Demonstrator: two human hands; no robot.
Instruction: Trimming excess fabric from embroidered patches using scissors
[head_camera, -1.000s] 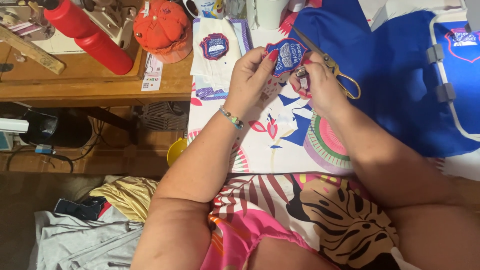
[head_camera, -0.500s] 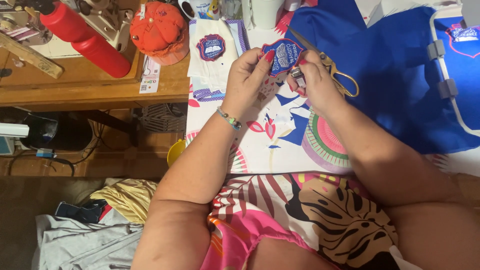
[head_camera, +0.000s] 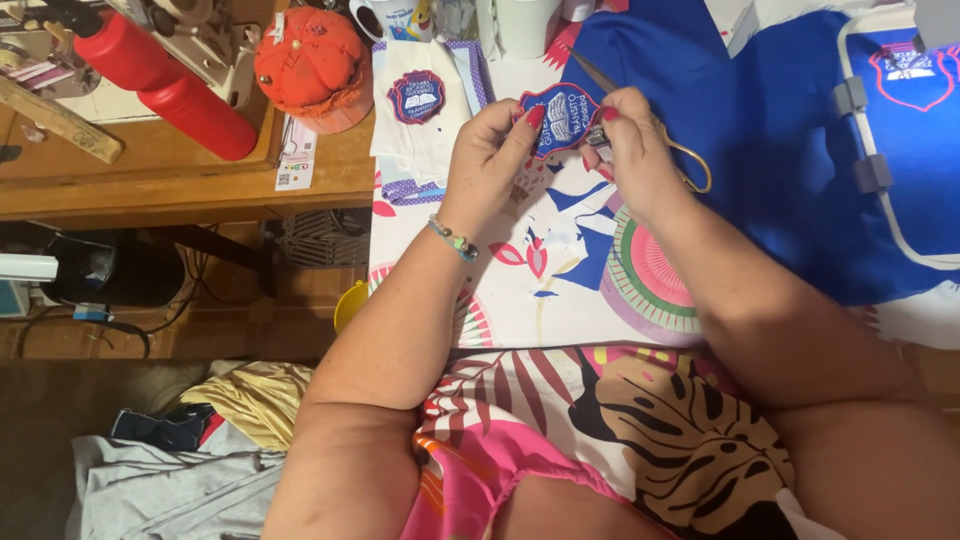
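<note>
My left hand (head_camera: 492, 160) pinches a blue embroidered patch (head_camera: 559, 117) with a red border, holding it up over the patterned tablecloth (head_camera: 520, 300). My right hand (head_camera: 635, 150) grips small scissors (head_camera: 672, 150) with brass-coloured handles, the blades at the patch's right edge. Blue fabric (head_camera: 760, 140) lies just right of both hands. A second patch (head_camera: 416, 97) of the same kind rests on white backing (head_camera: 425, 150) to the left.
A wooden table (head_camera: 180, 175) at left holds a red bottle (head_camera: 165, 85) and an orange pincushion (head_camera: 312, 62). An embroidery hoop frame (head_camera: 880, 170) clamps blue fabric at right. Mugs (head_camera: 520, 25) stand at the back. Clothes (head_camera: 190, 450) lie on the floor.
Both hands have stayed together at the patch with only small shifts. The view has drifted slightly.
</note>
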